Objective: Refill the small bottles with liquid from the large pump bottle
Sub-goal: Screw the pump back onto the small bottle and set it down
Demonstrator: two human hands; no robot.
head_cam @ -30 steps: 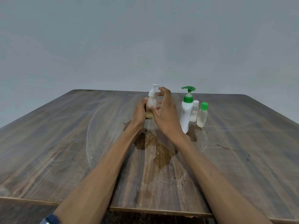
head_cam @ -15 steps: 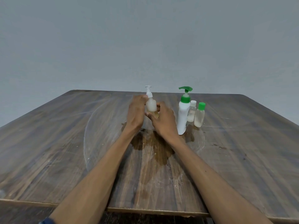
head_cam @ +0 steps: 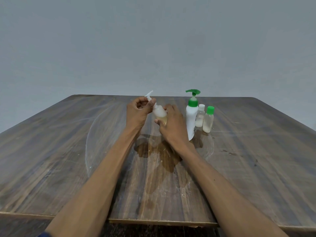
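A small translucent bottle with a white pump top is held tilted to the left above the table. My right hand grips its body from the right. My left hand grips the bottle's neck just under the pump top. To the right stands the large white pump bottle with a green pump head. Beside it stand a small bottle with a white cap and a small bottle with a green cap, both upright and closed.
The wooden table carries a dark wet stain under my hands and pale circular scuff marks. Its front edge runs along the bottom of the view. A plain grey wall lies behind.
The small pump bottle has tipped from upright to leaning left. My left hand moved up from its body to the neck, and my right hand moved down from the pump top to the body.
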